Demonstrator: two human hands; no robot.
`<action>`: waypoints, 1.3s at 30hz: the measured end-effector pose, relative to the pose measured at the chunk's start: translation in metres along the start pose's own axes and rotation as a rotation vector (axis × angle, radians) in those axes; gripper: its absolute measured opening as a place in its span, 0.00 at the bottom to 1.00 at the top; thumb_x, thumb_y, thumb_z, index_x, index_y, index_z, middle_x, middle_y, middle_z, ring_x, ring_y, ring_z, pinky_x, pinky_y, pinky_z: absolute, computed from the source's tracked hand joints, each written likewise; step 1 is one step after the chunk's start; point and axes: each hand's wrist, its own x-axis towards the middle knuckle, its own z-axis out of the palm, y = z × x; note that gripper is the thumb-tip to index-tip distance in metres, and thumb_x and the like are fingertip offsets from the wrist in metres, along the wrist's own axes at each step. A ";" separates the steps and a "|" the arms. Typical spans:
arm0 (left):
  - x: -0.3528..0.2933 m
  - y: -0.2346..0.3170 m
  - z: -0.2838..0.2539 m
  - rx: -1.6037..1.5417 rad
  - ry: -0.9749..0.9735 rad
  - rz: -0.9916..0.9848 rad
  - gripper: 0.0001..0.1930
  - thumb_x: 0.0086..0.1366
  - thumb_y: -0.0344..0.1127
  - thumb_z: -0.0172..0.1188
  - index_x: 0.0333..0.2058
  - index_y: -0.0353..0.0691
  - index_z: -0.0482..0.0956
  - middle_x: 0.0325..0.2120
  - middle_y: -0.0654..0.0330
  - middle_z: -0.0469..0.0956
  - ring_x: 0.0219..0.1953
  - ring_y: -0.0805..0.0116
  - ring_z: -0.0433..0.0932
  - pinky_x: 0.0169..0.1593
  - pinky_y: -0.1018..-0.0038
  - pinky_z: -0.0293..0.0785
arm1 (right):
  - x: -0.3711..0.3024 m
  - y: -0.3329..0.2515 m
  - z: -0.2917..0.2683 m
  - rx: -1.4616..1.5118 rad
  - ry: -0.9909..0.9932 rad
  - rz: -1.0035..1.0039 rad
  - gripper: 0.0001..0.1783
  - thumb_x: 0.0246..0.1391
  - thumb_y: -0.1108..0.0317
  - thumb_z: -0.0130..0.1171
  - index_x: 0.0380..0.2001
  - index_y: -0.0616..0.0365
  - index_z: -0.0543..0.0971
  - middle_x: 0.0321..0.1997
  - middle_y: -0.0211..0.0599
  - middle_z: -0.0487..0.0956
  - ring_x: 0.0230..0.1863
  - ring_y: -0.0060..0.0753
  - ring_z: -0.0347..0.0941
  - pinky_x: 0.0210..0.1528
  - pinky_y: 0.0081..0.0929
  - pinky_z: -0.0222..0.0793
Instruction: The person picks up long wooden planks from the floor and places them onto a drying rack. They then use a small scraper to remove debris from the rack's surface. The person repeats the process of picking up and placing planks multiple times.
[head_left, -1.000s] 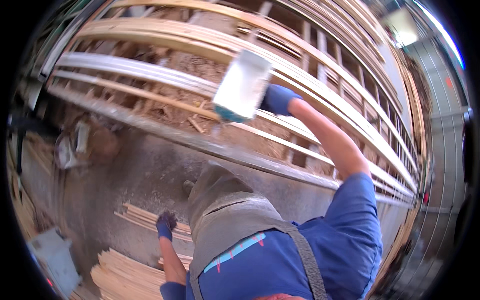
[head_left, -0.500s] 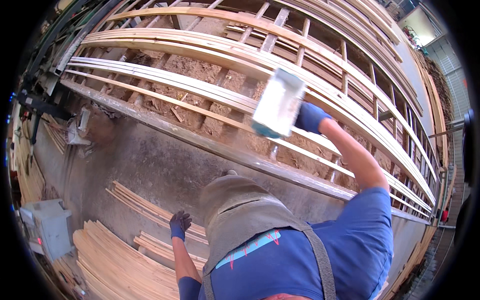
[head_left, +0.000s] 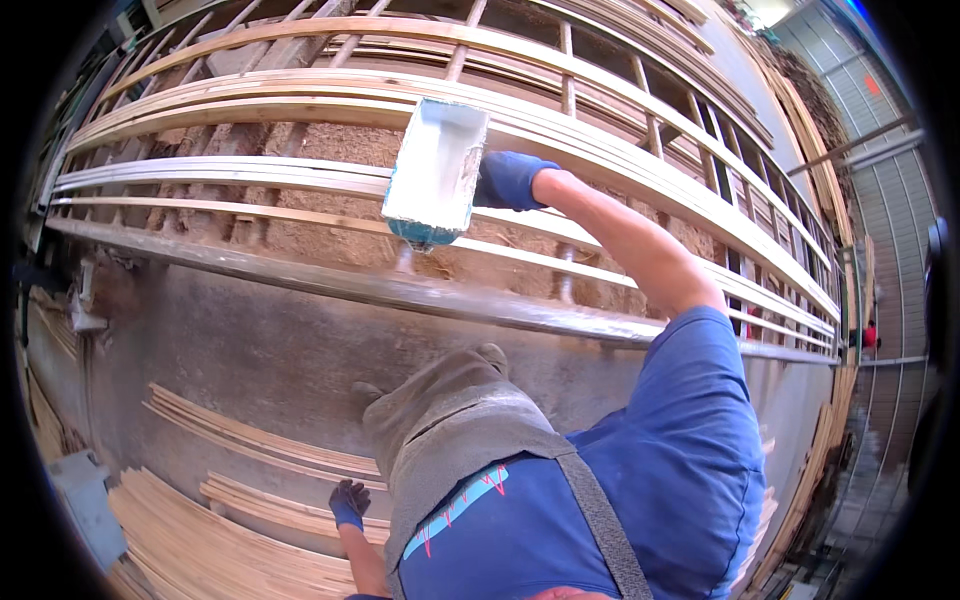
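Note:
In my right hand (head_left: 512, 181), covered by a blue glove, is an open rectangular container (head_left: 436, 172) with a teal outside and a white-coated inside. It is held tilted above long wooden strips. Some of these, the white strips (head_left: 220, 174), run beneath it; the fingers round its far side are partly hidden. My left hand (head_left: 349, 501), in a dark glove with a blue cuff, hangs low on the left, holding nothing, its fingers loosely apart. Below it lie bare wooden strips (head_left: 285, 502).
The strips rest across a long rack with a metal front rail (head_left: 300, 283), and brown debris (head_left: 330, 145) lies under them. A large stack of wooden strips (head_left: 200, 530) lies at lower left, near a grey box (head_left: 85, 505). A metal-framed wall (head_left: 890, 220) stands at right.
The surroundings have shifted left in view. My right hand and the container, blurred before, appear farther left and sharper. My left hand hangs lower in the picture.

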 end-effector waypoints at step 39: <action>-0.233 -0.899 0.775 -0.044 -0.106 0.338 0.18 0.66 0.47 0.60 0.48 0.43 0.74 0.34 0.52 0.83 0.26 0.60 0.82 0.23 0.69 0.76 | -0.765 1.097 0.226 -0.021 0.150 -0.104 0.18 0.60 0.57 0.53 0.47 0.55 0.79 0.49 0.54 0.79 0.53 0.57 0.74 0.55 0.42 0.70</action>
